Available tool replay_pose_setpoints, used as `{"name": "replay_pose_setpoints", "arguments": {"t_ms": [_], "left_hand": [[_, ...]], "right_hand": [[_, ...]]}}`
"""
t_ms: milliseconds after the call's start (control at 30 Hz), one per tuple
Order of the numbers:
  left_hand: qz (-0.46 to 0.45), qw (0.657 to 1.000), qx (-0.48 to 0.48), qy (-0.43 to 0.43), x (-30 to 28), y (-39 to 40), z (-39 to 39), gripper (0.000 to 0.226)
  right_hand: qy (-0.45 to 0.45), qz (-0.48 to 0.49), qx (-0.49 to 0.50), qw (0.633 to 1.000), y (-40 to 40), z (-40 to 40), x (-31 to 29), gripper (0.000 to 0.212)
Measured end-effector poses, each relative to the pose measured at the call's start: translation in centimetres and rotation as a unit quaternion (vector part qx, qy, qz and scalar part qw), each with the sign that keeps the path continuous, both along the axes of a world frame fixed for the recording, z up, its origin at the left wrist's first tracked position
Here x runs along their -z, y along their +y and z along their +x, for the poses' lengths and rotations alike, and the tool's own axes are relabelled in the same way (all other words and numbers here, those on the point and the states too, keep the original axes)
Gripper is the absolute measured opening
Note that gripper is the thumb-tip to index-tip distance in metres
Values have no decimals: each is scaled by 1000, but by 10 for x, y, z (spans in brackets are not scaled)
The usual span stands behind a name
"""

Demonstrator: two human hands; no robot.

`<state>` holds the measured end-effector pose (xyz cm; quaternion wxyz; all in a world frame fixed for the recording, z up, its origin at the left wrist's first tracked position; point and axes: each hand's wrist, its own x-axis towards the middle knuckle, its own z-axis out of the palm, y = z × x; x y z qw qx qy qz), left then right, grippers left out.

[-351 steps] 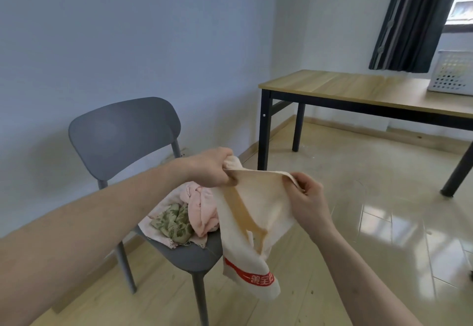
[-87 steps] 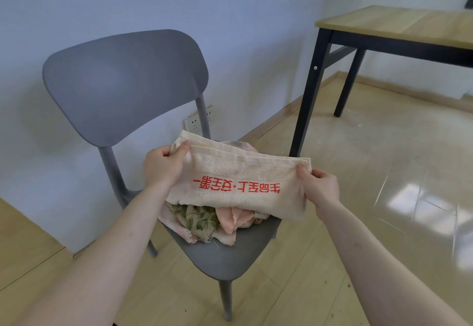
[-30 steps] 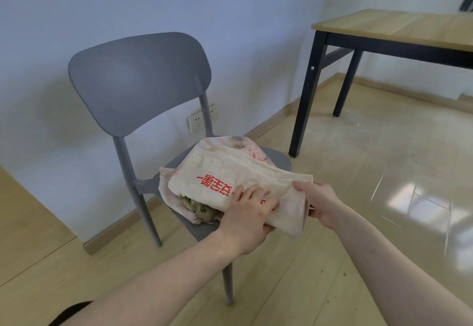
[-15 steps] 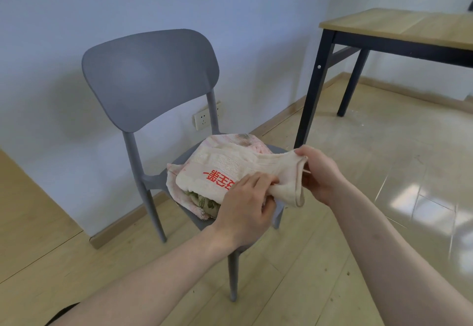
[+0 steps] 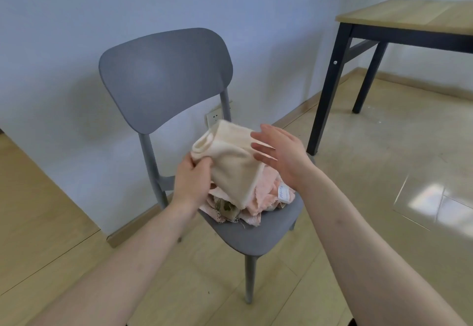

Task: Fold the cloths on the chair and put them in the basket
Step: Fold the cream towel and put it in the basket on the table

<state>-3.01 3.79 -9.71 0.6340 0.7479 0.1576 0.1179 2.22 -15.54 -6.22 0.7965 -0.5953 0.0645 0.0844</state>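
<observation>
While folded over the chair (image 5: 238, 233):
Cream cloth (image 5: 230, 161): no print showing.
Left hand (image 5: 193, 179): pinching its left edge.
Right hand (image 5: 284, 154): released, fingers straight.
Pink cloth (image 5: 266, 195) tag (image 5: 283, 194): writing unreadable.

A pale blue-grey wall (image 5: 76, 31) with a white socket (image 5: 213, 118) stands beyond the hands; right of them, a wooden table (image 5: 409, 16) on black legs, glossy floor tiles (image 5: 384, 172) catching light

chair (image 5: 166, 77): 1 standing | table (image 5: 409, 16): 1 showing | cream cloth (image 5: 230, 161): 1 | cloths piling on seat beneath (image 5: 258, 202): at least 2, exact count unclear | hands: 2 showing | wall socket (image 5: 213, 118): 1
</observation>
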Motion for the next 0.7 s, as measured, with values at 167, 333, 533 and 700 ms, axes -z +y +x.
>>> {"name": "replay_pose_setpoints", "arguments": {"t_ms": [167, 333, 533, 700], "left_hand": [[82, 980, 10, 183, 16, 38, 15, 35], [222, 970, -33, 98, 19, 49, 33, 50], [277, 952, 62, 114, 21, 27, 49, 58], [255, 935, 126, 211, 32, 32, 58, 98]], "right_hand": [[22, -182, 21, 983, -9, 5, 34, 22], [43, -231, 4, 972, -12, 5, 48, 34], [60, -246, -11, 967, 6, 10, 55, 62], [39, -243, -4, 969, 20, 17, 61, 42]]}}
